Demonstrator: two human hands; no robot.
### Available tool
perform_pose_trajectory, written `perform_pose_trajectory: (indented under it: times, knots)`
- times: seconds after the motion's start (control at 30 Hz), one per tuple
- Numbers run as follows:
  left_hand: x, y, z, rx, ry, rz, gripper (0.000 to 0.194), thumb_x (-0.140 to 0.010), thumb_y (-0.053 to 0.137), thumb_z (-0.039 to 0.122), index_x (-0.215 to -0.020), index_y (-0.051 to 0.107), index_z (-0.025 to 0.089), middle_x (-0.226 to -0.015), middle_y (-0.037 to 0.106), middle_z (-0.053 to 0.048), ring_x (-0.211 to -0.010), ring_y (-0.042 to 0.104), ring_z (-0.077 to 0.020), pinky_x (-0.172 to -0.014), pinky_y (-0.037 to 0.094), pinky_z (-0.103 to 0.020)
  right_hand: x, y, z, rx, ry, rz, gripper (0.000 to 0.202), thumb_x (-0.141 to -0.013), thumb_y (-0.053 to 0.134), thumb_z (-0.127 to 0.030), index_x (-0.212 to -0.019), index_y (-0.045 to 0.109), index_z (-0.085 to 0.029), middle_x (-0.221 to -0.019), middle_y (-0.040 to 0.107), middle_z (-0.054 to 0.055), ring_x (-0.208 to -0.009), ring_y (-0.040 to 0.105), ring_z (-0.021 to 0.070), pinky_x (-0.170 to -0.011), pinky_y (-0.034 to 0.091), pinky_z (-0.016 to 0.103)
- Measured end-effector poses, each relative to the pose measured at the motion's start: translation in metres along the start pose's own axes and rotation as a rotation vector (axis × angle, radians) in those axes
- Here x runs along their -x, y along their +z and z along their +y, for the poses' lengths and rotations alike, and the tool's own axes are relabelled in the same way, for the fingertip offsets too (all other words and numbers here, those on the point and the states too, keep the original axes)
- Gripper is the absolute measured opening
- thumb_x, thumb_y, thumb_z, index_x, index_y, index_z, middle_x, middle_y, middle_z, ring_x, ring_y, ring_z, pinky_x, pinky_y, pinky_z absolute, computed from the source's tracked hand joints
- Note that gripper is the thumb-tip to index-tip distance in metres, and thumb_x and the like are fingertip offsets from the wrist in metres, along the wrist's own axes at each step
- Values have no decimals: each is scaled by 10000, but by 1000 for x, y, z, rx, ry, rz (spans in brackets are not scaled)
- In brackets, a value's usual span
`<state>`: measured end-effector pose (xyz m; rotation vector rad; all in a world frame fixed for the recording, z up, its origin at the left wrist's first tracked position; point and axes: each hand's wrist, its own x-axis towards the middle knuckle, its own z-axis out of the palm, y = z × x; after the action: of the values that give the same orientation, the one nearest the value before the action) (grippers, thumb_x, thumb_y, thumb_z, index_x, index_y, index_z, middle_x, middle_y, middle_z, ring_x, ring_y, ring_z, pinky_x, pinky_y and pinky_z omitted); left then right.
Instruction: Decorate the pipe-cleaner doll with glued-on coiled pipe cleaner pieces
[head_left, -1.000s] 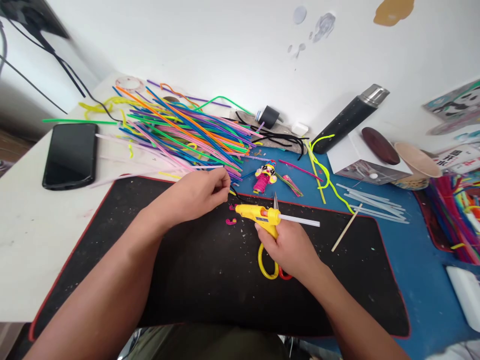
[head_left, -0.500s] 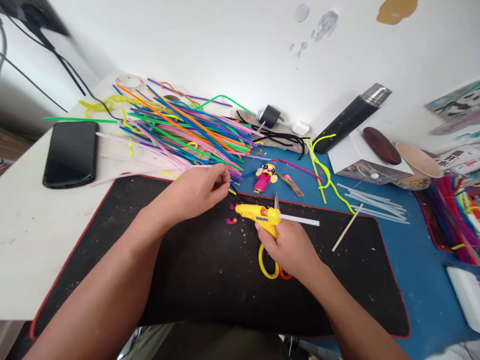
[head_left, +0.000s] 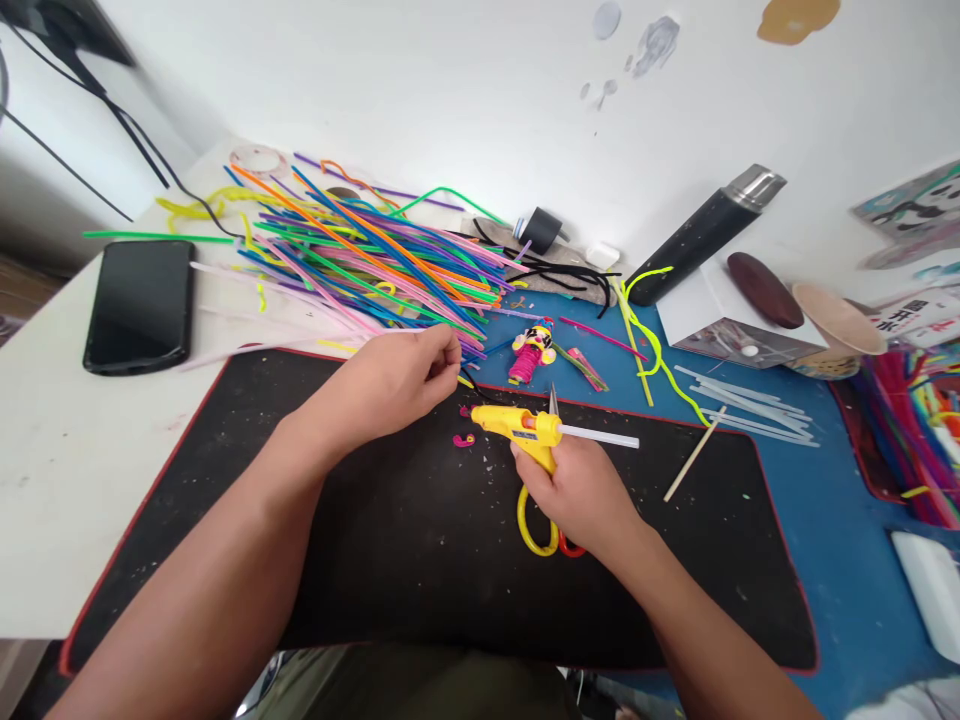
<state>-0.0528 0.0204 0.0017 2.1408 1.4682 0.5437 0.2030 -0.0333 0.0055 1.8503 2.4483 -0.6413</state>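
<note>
My right hand (head_left: pixel 581 490) is wrapped round the handle of a yellow hot glue gun (head_left: pixel 517 425), its nozzle pointing left. A white glue stick (head_left: pixel 600 436) juts from the gun's back. My left hand (head_left: pixel 412 375) hovers left of the nozzle with fingers curled together; whatever they pinch, if anything, is hidden. Just below the nozzle lies a small curled magenta and yellow piece (head_left: pixel 463 440). Beneath the right hand rest scissors (head_left: pixel 538 545) with yellow and red handles, partly covered. Beyond the gun is a small pipe-cleaner figure (head_left: pixel 531 350) with a magenta body.
A heap of coloured pipe cleaners (head_left: pixel 375 250) covers the back left, near a black phone (head_left: pixel 141 305). On the right are spare glue sticks (head_left: pixel 750 405), a wooden stick (head_left: pixel 694 455), a white box (head_left: pixel 735 315) and a leaning black flask (head_left: pixel 705 235). A black mat (head_left: pixel 390 570) lies underneath.
Both hands and the glue gun hold almost the same position. The view has shifted very slightly.
</note>
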Motion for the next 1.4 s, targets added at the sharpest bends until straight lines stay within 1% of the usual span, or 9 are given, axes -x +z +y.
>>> perform_pose_trajectory:
  times: [0.17,0.27,0.43,0.63,0.8,1.0,1.23,1.4]
  knots:
    - [0,0,1,-28,-3,-9,103,-959,502,300,-948,575,228,-771,681,-17,-648,597,-200,-624,371,-300,0,1,0,8,-7,-8,412,-995,518,-400,-624,482,-224,-570,495,10,-534,455,163,-567,243,306]
    - [0,0,0,-42,-2,-11,101,-958,504,291,-942,581,228,-769,685,-19,-651,609,-203,-619,376,-299,-1,1,0,16,-1,-2,397,-992,523,-398,-637,494,-221,-591,527,21,-543,469,166,-571,248,309]
    - [0,1,-1,-55,23,-5,93,-960,503,277,-941,578,225,-760,680,-15,-641,604,-202,-615,372,-299,-1,1,0,10,14,-19,404,-990,509,-399,-627,471,-226,-575,501,17,-551,460,171,-581,239,315]
    - [0,3,-2,-71,29,2,99,-964,494,278,-949,575,223,-747,660,-14,-633,584,-207,-622,361,-308,-1,1,0,-13,0,-1,403,-980,486,-409,-622,439,-228,-574,488,16,-545,430,162,-579,233,315]
    - [0,3,-1,-94,26,-10,111,-966,487,277,-965,581,218,-753,667,-22,-644,600,-222,-625,359,-314,-1,0,-1,-17,1,-3,403,-975,481,-410,-621,413,-230,-575,482,15,-552,424,159,-586,232,314]
    - [0,3,0,-132,20,-25,135,-977,480,279,-996,594,211,-777,698,-32,-669,636,-232,-635,377,-311,0,1,-1,-3,-9,12,380,-975,497,-402,-642,458,-223,-599,517,21,-558,452,161,-588,241,303]
    - [0,4,0,-157,25,-21,142,-975,466,263,-1002,594,208,-780,696,-28,-678,643,-232,-638,375,-314,0,2,1,1,-40,38,364,-978,493,-388,-655,491,-219,-613,549,33,-570,489,171,-596,258,307]
    - [0,4,0,-153,28,-20,140,-970,465,269,-992,591,212,-767,688,-27,-672,637,-237,-629,356,-319,0,1,-1,-9,-17,8,383,-975,487,-401,-638,447,-226,-592,521,24,-557,461,164,-590,248,308]
